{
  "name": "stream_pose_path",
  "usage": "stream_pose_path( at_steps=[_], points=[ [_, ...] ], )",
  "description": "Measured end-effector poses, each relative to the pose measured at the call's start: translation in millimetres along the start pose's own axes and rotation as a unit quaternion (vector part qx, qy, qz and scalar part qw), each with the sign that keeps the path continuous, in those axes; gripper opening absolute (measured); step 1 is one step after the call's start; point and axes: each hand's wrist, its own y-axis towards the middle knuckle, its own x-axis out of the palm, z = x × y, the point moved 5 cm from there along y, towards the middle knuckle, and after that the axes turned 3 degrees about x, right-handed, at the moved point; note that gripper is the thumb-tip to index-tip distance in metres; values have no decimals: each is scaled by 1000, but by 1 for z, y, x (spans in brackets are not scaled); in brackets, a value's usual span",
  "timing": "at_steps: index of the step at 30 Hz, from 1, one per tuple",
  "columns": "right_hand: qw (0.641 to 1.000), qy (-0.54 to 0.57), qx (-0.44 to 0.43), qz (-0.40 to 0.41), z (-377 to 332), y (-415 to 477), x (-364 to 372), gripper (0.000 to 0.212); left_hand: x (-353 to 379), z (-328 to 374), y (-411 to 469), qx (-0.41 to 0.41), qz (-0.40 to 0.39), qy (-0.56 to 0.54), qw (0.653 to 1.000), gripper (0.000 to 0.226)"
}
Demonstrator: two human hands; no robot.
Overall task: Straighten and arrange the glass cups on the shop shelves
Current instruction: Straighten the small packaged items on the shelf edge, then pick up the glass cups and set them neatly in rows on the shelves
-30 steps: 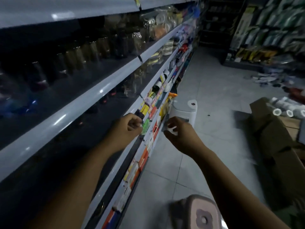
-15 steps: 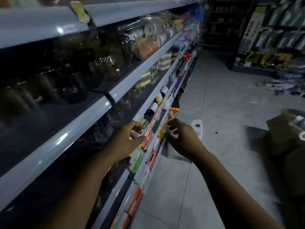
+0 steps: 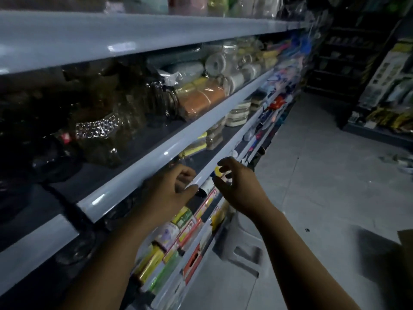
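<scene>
Dim glassware wrapped in clear plastic (image 3: 98,130) stands on the dark shelf at the left, and a glass jar (image 3: 163,99) sits further along it. My left hand (image 3: 172,191) hovers at the rim of the grey shelf (image 3: 138,175) below, fingers loosely curled and holding nothing. My right hand (image 3: 237,184) is raised beside it in front of the lower shelf rim, fingers spread and curved, also empty. Which cups lie behind the hands is too dark to tell.
Wrapped rolls and an orange bundle (image 3: 201,97) fill the shelf further right. Coloured boxes and packets (image 3: 178,231) line the lower shelves. A grey plastic stool (image 3: 243,247) stands on the tiled floor under my right arm. Another goods rack (image 3: 384,90) lines the far right.
My view has tilted up and closer to the shelves. Both hands rose from the lower shelf edge toward the shelf above, and the fingers of my right hand have opened.
</scene>
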Motion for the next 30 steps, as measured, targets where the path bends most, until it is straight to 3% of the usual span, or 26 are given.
stream_pose_path(
  at_steps=[6, 15, 22, 27, 30],
  points=[
    [997, 33, -70, -20, 4, 63, -8, 37, 9, 2, 33, -33, 32, 9, 999, 29],
    [967, 66, -214, -123, 12, 119, -14, 38, 18, 27, 40, -86, 177, 9, 980, 23],
    [920, 133, -305, -208, 9, 119, -11, 22, 12, 75, 8, -90, 298, 116, 943, 22],
    [892, 164, -345, -244, -19, 96, -13, 24, -6, 100, -37, -100, 385, 104, 912, 35],
    [880, 186, -360, -246, -43, 83, -12, 26, -25, 105, -59, -117, 423, 122, 890, 22]
  ],
)
